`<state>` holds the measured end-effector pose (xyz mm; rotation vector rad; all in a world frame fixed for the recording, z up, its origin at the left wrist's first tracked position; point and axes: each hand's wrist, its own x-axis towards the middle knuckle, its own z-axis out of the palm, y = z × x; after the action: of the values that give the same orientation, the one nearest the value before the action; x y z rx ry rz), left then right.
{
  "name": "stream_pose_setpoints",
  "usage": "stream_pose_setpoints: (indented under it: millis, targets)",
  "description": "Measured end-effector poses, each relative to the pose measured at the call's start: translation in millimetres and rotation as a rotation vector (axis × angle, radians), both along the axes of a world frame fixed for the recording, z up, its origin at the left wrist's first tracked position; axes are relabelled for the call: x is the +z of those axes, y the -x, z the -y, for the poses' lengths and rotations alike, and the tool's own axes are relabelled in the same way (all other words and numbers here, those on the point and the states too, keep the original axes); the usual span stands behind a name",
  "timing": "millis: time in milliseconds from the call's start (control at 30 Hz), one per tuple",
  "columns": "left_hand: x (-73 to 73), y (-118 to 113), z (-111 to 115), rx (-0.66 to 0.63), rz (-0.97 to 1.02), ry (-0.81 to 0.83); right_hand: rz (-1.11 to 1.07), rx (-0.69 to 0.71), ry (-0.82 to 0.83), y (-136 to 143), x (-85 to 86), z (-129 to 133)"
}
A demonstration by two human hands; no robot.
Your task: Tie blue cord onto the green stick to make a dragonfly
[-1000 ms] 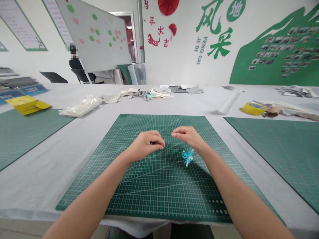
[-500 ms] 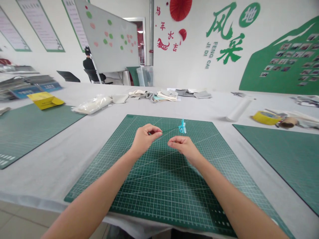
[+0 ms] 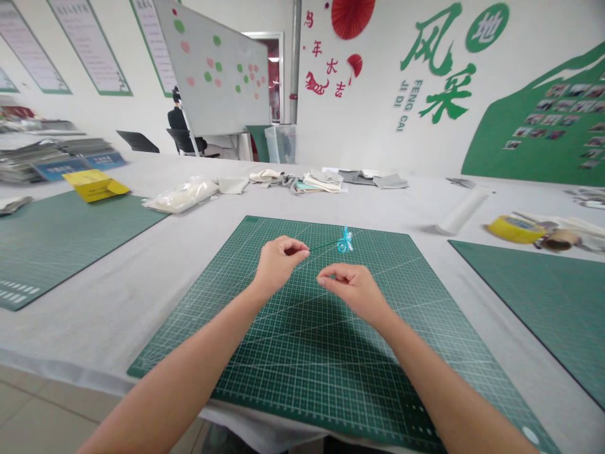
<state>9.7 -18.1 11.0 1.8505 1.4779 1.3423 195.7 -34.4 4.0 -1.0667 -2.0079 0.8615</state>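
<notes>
Thumb and fingertips of my left hand pinch one end of a thin dark-green stem. At the stem's far end is a small bright-blue looped ornament with clear or whitish parts, held above the green cutting mat. My right hand is closed in a pinch, a little below and right of the stem, apart from my left hand. Whatever its fingertips hold, if anything, is too small to make out.
Further cutting mats lie left and right on the white-covered table. Behind are a plastic-wrapped packet, a yellow card box, fabric pieces, a white roll and yellow tape. A person sits by the whiteboard.
My right hand has moved slightly down, away from the stem. My left hand keeps its pinch on the stem. The whole view has shifted a little.
</notes>
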Motion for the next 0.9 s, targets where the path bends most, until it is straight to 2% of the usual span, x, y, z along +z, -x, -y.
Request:
stream_pose_setpoints:
  millis: [233, 567, 767, 900]
  targets:
    - [-2.5, -1, 3, 0.019, -0.105, -0.065, 0.015, -0.002, -0.022, 0, 2.1, 3]
    - [-4.2, -9, 13, 0.053, -0.435, -0.214, 0.025, -0.012, -0.104, 1, 4.9, 7]
    - [-6.3, -7, 12, -0.03, -0.629, -0.304, 0.07, -0.106, -0.29, -7, 12.6, 7]
    - [-4.2, -6, 11, -0.138, -0.772, -0.349, 0.079, -0.168, -0.365, -15, 14.0, 2]
